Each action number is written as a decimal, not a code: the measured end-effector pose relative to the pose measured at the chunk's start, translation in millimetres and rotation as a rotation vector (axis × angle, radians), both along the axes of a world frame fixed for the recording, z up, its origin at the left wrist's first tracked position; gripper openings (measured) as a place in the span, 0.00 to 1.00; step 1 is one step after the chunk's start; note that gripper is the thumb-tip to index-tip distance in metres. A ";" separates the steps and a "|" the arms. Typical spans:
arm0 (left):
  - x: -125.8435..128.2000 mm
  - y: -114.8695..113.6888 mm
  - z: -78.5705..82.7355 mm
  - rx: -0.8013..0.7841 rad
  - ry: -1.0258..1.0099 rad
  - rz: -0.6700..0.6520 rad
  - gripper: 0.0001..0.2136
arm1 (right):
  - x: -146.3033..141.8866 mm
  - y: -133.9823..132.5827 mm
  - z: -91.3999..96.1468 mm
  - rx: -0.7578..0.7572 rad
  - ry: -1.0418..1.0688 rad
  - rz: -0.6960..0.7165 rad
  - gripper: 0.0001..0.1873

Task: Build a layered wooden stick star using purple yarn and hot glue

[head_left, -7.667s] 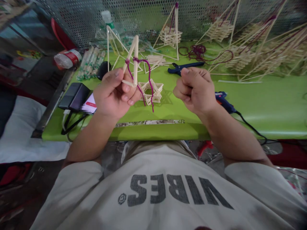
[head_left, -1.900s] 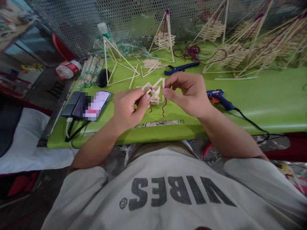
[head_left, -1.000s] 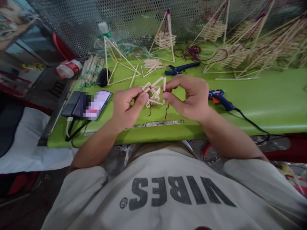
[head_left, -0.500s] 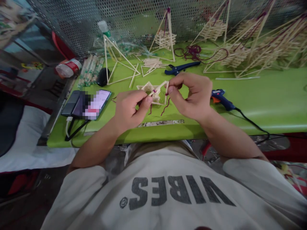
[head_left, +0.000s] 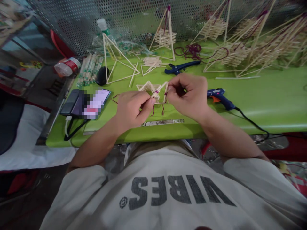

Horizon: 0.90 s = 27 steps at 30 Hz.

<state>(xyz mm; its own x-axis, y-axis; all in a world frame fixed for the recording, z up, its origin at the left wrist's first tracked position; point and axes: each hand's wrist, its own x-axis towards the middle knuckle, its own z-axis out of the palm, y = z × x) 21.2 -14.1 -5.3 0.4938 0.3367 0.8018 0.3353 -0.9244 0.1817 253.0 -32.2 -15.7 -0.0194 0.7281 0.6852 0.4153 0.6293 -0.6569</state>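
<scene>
My left hand [head_left: 131, 107] is closed, thumb and forefinger pinching a thin wooden stick [head_left: 161, 88] at its near end. My right hand [head_left: 192, 95] pinches the far end, where a second short stick slants down beside the fingers. Purple yarn [head_left: 163, 110] is wound around the sticks, and loose ends hang below them. Just behind the fingers, a star-shaped stack of wooden sticks [head_left: 147, 85] sits on the green table [head_left: 259, 102], partly hidden by the held sticks and my left hand.
A blue glue gun [head_left: 222, 98] lies right of my right hand, its cable running off the front edge. Behind are a blue cutter [head_left: 182, 67], stick pyramid frames [head_left: 120, 57] and a tangle of purple yarn [head_left: 192, 51]. A phone [head_left: 97, 103] lies at the left.
My right hand has shifted slightly left and down, and the loose yarn ends hang differently. Both hands keep their pinch on the sticks.
</scene>
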 end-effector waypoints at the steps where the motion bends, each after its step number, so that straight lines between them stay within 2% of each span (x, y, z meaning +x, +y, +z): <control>1: 0.0 0.0 0.2 -0.006 -0.004 0.003 0.16 | -0.3 -0.4 0.5 0.005 0.006 -0.007 0.09; 7: -1.3 -1.7 3.0 -0.080 -0.038 0.005 0.18 | -0.6 -0.4 4.4 0.001 0.064 0.041 0.10; 14: -6.7 -5.9 5.3 -0.336 -0.052 0.018 0.23 | -0.2 3.5 4.9 0.046 0.108 0.123 0.14; 20: -4.8 -5.5 5.4 -0.287 -0.043 0.044 0.23 | 0.4 3.9 3.2 0.137 0.056 0.142 0.12; 27: -6.8 -5.0 8.8 -0.324 -0.025 0.008 0.24 | 1.4 2.6 1.4 0.220 -0.079 0.045 0.15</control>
<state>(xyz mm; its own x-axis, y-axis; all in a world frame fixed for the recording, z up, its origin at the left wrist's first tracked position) 14.4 -19.1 3.5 0.4714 0.5803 0.6641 0.3338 -0.8144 0.4746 254.3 -29.6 -14.2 -0.1080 0.5585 0.8224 0.4285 0.7726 -0.4684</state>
